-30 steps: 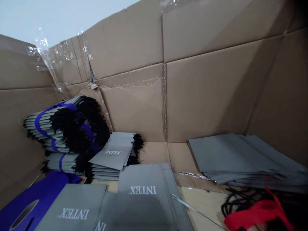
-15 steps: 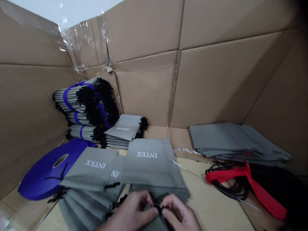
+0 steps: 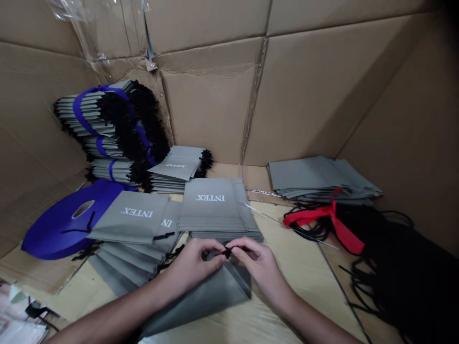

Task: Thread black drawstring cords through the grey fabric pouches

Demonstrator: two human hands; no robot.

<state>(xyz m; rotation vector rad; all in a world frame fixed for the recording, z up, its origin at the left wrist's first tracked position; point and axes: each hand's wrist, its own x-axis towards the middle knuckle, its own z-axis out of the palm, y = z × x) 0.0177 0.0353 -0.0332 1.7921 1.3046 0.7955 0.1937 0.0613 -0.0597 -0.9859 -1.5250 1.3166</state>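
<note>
Both hands meet over a grey fabric pouch (image 3: 211, 301) at the front middle. My left hand (image 3: 201, 260) pinches a short black cord (image 3: 228, 252) at the pouch's upper edge. Opposite it, my right hand (image 3: 253, 260) grips the same cord between thumb and forefinger. The cord looks knotted or looped, but the fingertips partly cover it. Just beyond the hands lies a stack of grey pouches (image 3: 211, 210) printed INTEX. To the left, more printed pouches (image 3: 129, 217) with black cord ends lie fanned out.
A blue ribbon roll (image 3: 46, 234) lies at left, below blue-tied pouch bundles (image 3: 95, 112). Another pouch pile (image 3: 179, 165) sits behind. At right are grey pouches (image 3: 304, 177), black cords (image 3: 405, 267) with a red ribbon (image 3: 349, 236), and a thin metal rod (image 3: 265, 215). Cardboard walls (image 3: 211, 105) enclose the back.
The view has tilted down, showing more of my forearms and the pouch beneath my hands. Both hands keep hold of the cord and sit closer together.
</note>
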